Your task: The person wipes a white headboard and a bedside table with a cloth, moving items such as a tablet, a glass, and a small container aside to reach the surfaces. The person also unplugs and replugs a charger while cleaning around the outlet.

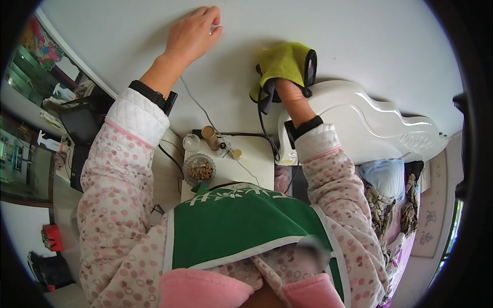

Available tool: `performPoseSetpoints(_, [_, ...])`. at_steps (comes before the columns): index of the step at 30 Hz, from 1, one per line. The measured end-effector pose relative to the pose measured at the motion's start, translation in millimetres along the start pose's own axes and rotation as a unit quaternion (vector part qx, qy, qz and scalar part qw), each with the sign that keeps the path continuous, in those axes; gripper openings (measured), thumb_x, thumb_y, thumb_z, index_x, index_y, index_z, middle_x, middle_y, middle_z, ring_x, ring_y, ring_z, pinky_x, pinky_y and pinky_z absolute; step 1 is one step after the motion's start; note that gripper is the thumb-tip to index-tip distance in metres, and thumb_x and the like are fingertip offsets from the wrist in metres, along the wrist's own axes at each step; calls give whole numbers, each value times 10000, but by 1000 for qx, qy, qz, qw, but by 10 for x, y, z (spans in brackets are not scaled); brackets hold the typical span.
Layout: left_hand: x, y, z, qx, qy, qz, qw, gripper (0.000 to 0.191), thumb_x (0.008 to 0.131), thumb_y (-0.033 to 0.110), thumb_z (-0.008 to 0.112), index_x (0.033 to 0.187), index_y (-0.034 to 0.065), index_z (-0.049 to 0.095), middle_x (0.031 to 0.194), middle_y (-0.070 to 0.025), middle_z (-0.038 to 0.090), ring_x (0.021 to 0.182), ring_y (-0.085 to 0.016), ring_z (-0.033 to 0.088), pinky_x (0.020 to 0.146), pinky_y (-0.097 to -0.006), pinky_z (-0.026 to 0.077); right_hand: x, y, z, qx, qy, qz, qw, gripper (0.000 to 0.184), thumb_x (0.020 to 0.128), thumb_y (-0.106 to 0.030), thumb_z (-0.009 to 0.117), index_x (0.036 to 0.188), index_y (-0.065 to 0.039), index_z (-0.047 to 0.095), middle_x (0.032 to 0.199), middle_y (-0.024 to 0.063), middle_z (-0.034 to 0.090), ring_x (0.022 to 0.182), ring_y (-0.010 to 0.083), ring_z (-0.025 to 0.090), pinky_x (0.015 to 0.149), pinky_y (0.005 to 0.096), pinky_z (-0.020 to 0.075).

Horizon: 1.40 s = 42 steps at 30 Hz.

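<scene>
My left hand [195,32] is raised at the pale wall [238,23], its fingers curled. Whether anything is inside it is hidden. A thin grey cable [206,113] runs down from near that wrist, across the nightstand. My right hand [289,87] holds a yellow-green cloth [287,61] with black edging and a grey underside against the wall. Most of the fingers are hidden by the cloth. From beneath the cloth a black cable [262,123] hangs down beside the headboard.
Below stands a white nightstand [248,154] with a glass ashtray [199,169] full of cigarette butts, a clear cup [191,143], a brown cylinder [210,138] and small bottles. A glossy white headboard [346,115] rises at right, above a bed with clothes [381,181]. Black electronics [83,123] stand left.
</scene>
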State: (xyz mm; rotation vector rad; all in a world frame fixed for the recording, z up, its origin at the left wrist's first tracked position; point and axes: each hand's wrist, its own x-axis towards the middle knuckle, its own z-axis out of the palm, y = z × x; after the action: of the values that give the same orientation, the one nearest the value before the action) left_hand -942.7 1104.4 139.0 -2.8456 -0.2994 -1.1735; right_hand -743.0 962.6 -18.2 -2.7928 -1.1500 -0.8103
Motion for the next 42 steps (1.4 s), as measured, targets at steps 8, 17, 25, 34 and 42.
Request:
performPoseSetpoints(8, [-12,85,-39,-10,-1,-12,1000,155,825,166,612,863,130,466,848,17,582,748,-171,612,593,-333,462,9,-49,-355,149,-18,9,989,519,903,-500,420,1282,-150,473,1290,65,494,1207,280,419,1021,428,298])
performPoseSetpoints(17, [-11,125,-109,-6,-36,-30,999,141,832,162,595,875,123,466,842,15,579,778,-171,620,599,-335,463,-58,62,-554,91,82,-67,990,386,849,-439,523,1126,-178,590,1219,77,538,1155,300,442,978,452,309])
performPoseSetpoints(25, [10,65,-34,-7,-21,-29,999,121,812,154,580,875,132,479,851,7,582,768,-214,598,599,-368,468,-70,19,-455,99,113,-9,989,404,848,-408,526,1157,-152,571,1200,101,489,1107,304,446,938,400,387])
performPoseSetpoints(34, [3,62,-22,10,-7,-18,1000,130,828,161,590,858,123,469,849,4,586,741,-196,588,602,-347,460,-486,56,-367,172,85,32,981,386,868,-383,498,1162,-142,563,1206,100,502,1121,296,455,945,392,387])
performPoseSetpoints(42, [-1,17,1,17,-13,-19,1000,130,820,163,598,848,119,479,840,-3,575,739,-198,589,599,-351,462,-552,-15,-336,134,52,52,988,371,885,-360,472,1167,-133,555,1212,100,514,1133,289,463,951,386,388])
